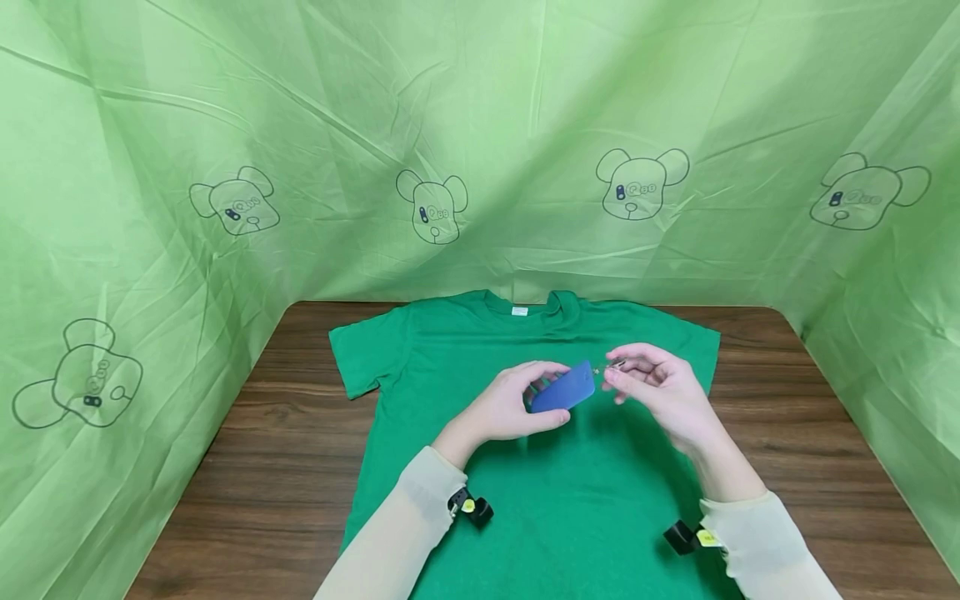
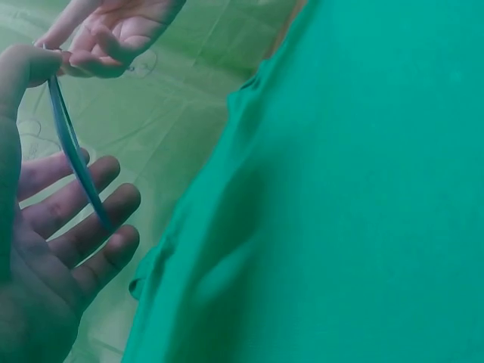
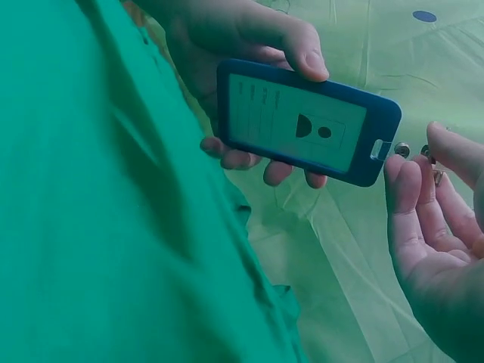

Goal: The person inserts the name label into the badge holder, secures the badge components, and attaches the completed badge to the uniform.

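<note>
Green cloth stands behind the badge, shirt and counter lie beneath it, the left hand grips it, and its long axis points at the right hand, which pinches the clip beside its slotted end.

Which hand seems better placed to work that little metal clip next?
Probably the right hand: it holds the metal clip, while the left hand is occupied gripping the blue badge by its edges.
</note>
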The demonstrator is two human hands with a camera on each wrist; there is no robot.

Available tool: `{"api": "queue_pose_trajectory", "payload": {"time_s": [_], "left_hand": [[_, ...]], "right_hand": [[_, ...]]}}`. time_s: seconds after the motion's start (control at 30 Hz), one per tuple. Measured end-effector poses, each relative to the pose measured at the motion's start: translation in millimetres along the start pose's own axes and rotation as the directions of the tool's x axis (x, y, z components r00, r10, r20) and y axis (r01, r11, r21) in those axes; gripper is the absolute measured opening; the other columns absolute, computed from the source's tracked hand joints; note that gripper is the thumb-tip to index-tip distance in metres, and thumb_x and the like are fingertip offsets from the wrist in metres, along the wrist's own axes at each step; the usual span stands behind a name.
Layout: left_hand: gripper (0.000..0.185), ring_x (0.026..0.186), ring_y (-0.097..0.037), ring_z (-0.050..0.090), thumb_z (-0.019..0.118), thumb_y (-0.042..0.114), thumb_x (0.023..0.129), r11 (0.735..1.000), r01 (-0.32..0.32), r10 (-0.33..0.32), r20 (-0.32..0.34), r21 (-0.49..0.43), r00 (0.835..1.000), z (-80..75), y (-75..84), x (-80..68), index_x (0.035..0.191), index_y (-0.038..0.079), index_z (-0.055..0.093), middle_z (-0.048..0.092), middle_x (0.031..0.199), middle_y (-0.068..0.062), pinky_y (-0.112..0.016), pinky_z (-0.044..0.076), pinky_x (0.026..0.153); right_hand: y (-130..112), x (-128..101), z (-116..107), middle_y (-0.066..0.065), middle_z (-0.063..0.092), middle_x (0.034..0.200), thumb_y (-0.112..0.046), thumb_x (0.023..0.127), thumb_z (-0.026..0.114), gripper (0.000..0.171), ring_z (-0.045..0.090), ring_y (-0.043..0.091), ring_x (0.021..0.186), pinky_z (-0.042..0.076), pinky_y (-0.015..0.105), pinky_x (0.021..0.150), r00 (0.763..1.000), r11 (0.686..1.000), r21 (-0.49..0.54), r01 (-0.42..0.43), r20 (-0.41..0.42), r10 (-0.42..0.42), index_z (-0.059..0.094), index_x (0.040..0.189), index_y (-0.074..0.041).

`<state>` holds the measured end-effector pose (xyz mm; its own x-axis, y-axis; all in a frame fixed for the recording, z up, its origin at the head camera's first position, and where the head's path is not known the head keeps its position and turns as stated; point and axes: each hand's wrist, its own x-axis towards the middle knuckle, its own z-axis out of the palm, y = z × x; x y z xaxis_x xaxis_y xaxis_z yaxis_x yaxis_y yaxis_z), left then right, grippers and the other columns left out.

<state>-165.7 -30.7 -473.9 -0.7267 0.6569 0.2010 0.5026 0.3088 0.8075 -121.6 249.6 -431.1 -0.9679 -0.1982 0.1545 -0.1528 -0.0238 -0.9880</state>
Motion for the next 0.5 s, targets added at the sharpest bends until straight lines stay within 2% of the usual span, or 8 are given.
{"api": "queue_pose_trajectory", "payload": {"time_s": [0.27, 0.5], "left_hand": [[0.058, 0.115, -0.01, 0.063, 0.077, 0.037, 0.1, 0.999, -0.033, 0.033, 0.016, -0.039, 0.999, 0.7, -2.8, 0.8, 0.153, 0.02, 0.061, 0.069, 0.132, 0.0, -0.034, 0.06, 0.09], [0.056, 0.117, -0.009, 0.068, 0.075, 0.03, 0.104, 0.993, -0.071, 0.074, 0.027, -0.094, 0.997, 0.7, -1.8, 1.7, 0.154, 0.012, 0.058, 0.072, 0.138, -0.004, -0.031, 0.06, 0.092]], "right_hand": [[-3.3, -1.1, 4.0, 0.003, 0.078, 0.098, 0.004, 0.103, 0.072, 0.018, 0.075, 0.016, 0.082, 0.064, 0.03, 0.074, 1.0, 1.0, 0.016, 0.008, 0.009, -0.008, 0.071, 0.121, 0.001], [-4.8, -1.9, 5.9, 0.004, 0.078, 0.098, 0.005, 0.103, 0.071, 0.016, 0.073, 0.016, 0.081, 0.063, 0.031, 0.073, 1.0, 0.999, 0.019, 0.027, 0.01, -0.028, 0.071, 0.119, 0.002]]}}
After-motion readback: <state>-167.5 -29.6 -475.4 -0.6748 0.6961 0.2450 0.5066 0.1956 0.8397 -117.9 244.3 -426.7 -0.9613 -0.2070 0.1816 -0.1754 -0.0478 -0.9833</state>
